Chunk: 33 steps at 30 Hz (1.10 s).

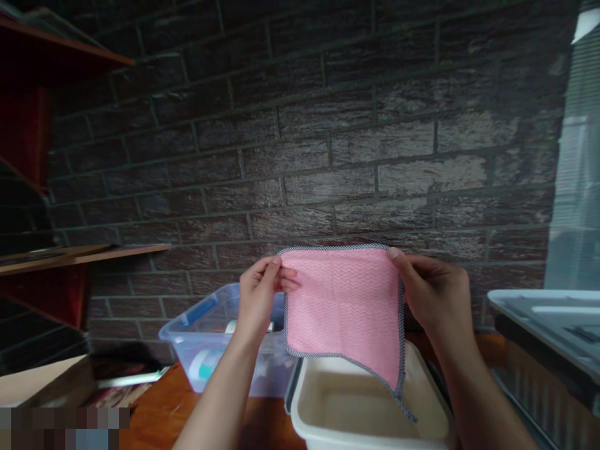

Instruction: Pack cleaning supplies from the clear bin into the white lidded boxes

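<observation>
A pink cleaning cloth (342,306) with a dark checked border hangs spread out in front of me. My left hand (262,284) pinches its upper left corner between thumb and fingers. At the upper right corner, my right hand (434,287) grips the cloth with the thumb on the near side. The lower right corner droops into a point with a short loop. Below and partly behind the cloth stands an open cream-coloured bin (365,409); the part of its inside that shows holds nothing.
Left of the bin, a translucent blue plastic tub (225,340) holds bottles. A lidded container (553,337) stands at the right. Wooden shelves (89,253) and a cardboard box (47,384) are at the left. A dark brick wall (304,156) rises behind the wooden table (159,412).
</observation>
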{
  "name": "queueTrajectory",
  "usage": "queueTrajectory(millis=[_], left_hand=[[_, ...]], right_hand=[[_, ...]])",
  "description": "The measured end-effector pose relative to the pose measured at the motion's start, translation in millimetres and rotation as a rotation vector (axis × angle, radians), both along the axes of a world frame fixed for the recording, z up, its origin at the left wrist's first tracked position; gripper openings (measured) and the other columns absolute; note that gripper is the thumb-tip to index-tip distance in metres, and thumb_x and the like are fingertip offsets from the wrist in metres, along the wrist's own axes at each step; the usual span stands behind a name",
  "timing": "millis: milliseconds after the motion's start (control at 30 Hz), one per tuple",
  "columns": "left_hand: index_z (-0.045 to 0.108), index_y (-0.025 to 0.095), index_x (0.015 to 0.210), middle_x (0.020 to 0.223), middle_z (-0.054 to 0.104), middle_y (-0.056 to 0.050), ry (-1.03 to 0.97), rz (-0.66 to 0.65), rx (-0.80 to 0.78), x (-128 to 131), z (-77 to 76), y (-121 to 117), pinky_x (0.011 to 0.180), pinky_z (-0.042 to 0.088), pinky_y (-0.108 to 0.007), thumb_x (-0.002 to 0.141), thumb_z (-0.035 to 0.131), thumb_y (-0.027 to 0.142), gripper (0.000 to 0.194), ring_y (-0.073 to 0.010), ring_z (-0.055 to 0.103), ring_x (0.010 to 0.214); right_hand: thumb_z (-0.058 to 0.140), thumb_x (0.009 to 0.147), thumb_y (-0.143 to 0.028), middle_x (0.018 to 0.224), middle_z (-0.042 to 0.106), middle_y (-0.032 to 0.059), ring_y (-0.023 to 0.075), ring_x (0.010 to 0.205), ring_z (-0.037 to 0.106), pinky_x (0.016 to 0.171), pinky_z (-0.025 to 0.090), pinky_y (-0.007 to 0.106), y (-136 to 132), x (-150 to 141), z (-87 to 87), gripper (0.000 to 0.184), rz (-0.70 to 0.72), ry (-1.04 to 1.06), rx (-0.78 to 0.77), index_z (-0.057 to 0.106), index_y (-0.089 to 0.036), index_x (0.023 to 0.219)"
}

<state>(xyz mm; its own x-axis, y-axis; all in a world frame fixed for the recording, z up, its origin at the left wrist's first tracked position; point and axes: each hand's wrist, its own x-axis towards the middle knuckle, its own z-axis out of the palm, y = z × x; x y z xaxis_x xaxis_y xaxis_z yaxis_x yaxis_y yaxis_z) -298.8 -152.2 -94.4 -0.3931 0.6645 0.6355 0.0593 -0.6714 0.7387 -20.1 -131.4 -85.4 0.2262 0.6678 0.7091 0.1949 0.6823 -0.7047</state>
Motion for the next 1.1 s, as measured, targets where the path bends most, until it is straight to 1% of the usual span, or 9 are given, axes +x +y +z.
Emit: queueTrajectory(millis=[100, 200, 367, 500, 600, 667, 800, 967, 1100], left_hand=[[0.066, 0.015, 0.085, 0.087, 0.079, -0.011, -0.199, -0.16, 0.021, -2, 2.3, 3, 0.073, 0.06, -0.032, 0.085, 0.073, 0.038, 0.024, -0.0225, 0.077, 0.078], [0.067, 0.015, 0.078, 0.076, 0.076, -0.004, -0.436, -0.276, 0.014, -4, 6.0, 3, 0.07, 0.06, -0.029, 0.085, 0.071, 0.039, 0.025, -0.0168, 0.074, 0.069], [0.066, 0.016, 0.076, 0.066, 0.069, 0.002, -0.5, -0.268, -0.148, -4, 8.9, -5, 0.057, 0.052, -0.022, 0.072, 0.082, 0.024, 0.019, -0.0113, 0.064, 0.054], [0.068, 0.018, 0.093, 0.078, 0.07, 0.002, -0.397, -0.296, -0.221, 5, 6.4, -17, 0.063, 0.052, -0.023, 0.063, 0.082, 0.008, 0.035, -0.0138, 0.067, 0.065], [0.065, 0.019, 0.092, 0.081, 0.065, 0.003, -0.204, -0.508, -0.23, 16, 4.0, -25, 0.066, 0.05, -0.023, 0.064, 0.081, 0.007, 0.035, -0.0132, 0.064, 0.069], [0.062, 0.019, 0.089, 0.082, 0.061, 0.003, -0.066, -0.631, -0.218, 24, 2.3, -29, 0.066, 0.048, -0.021, 0.067, 0.082, 0.008, 0.032, -0.0117, 0.061, 0.07], [0.06, 0.021, 0.097, 0.085, 0.058, 0.003, 0.086, -0.632, -0.217, 36, -1.1, -33, 0.063, 0.044, -0.018, 0.073, 0.083, 0.011, 0.035, -0.0084, 0.056, 0.068], [0.063, 0.022, 0.122, 0.104, 0.066, -0.004, 0.245, -0.556, -0.291, 34, -7.5, -22, 0.077, 0.048, -0.025, 0.078, 0.083, 0.022, 0.048, -0.0164, 0.063, 0.088], [0.072, 0.013, 0.092, 0.085, 0.067, -0.004, 0.401, -0.527, -0.384, 26, -14.8, -4, 0.064, 0.041, -0.023, 0.083, 0.078, 0.036, 0.026, -0.0146, 0.057, 0.073]], right_hand=[[0.073, 0.085, -0.052, 0.047, 0.048, -0.0041, 0.0096, 0.046, 0.04, 0.043, 0.029, 0.023, -9, 0, 1.8, 0.037, 0.171, 0.021, 0.018, 0.08, -0.017, 0.076], [0.07, 0.089, -0.049, 0.047, 0.041, -0.0045, 0.0078, 0.047, 0.034, 0.043, 0.023, 0.023, -21, 2, 1.4, 0.042, 0.523, -0.184, -0.027, 0.075, -0.016, 0.064], [0.08, 0.081, -0.045, 0.073, 0.066, 0.0013, 0.0141, 0.067, 0.056, 0.057, 0.039, 0.025, -31, -2, -1.8, 0.026, 1.123, -0.732, -0.178, 0.084, -0.02, 0.087], [0.071, 0.088, -0.051, 0.083, 0.073, 0.0033, 0.0168, 0.072, 0.061, 0.063, 0.045, 0.028, -18, -13, -7.9, 0.035, 0.841, -0.517, -0.178, 0.08, -0.023, 0.106], [0.084, 0.076, -0.047, 0.128, 0.068, 0.0071, 0.0239, 0.108, 0.063, 0.088, 0.05, 0.033, -9, -17, -11.5, 0.071, 0.544, -0.331, 0.019, 0.06, -0.029, 0.141], [0.089, 0.07, -0.044, 0.144, 0.058, 0.0077, 0.0266, 0.121, 0.058, 0.093, 0.05, 0.034, -9, -19, -12.9, 0.088, 0.574, -0.357, 0.063, 0.051, -0.03, 0.148], [0.073, 0.085, -0.04, 0.079, 0.067, -0.0001, 0.0151, 0.069, 0.056, 0.055, 0.038, 0.023, -11, -27, -15.4, 0.022, 0.782, -0.629, -0.048, 0.073, -0.018, 0.085], [0.054, 0.097, -0.042, 0.067, 0.049, -0.0034, 0.0115, 0.063, 0.04, 0.054, 0.029, 0.024, 5, -28, -17.7, 0.037, 0.661, -0.422, -0.082, 0.058, -0.016, 0.07], [0.056, 0.095, -0.043, 0.066, 0.045, -0.003, 0.0124, 0.065, 0.039, 0.054, 0.029, 0.024, 20, -13, -15.2, 0.038, 0.485, -0.308, -0.118, 0.054, -0.017, 0.067]])
